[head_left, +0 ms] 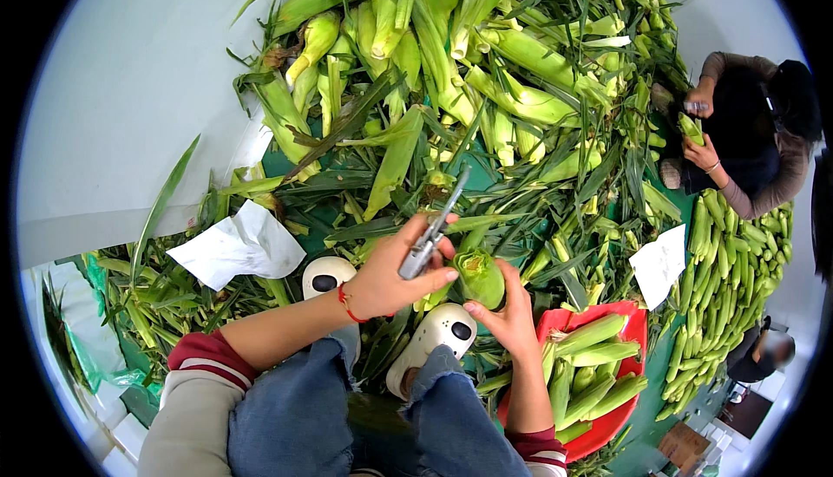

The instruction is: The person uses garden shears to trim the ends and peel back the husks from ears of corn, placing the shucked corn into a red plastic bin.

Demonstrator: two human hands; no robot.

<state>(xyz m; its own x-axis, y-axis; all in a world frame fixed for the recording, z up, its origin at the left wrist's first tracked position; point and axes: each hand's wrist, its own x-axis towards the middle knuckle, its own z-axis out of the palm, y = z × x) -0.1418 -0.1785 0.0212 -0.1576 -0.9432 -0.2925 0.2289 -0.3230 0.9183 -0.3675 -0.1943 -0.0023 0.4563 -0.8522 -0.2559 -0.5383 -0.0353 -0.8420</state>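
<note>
Corn ear (480, 284), green-husked, was held just above the right shoe (441, 331), one end turned upward. The right hand (512, 316) was curled partly closed around its side, with thumb and fingers set on the husk, presumably to steady the ear with that end exposed. The left hand (390, 267) was closed around the handle of a grey knife (423, 252); the blade was pointed forward, away from the body, probably for clearance from the right hand. A red basin (640, 325), loaded with pale green ears (599, 354), was placed to the right, likely for easy reach. A heap of leafy corn (416, 35) was piled ahead. No brand, label or writing could be read on the knife, the basin or the white sheets (239, 243).
</note>
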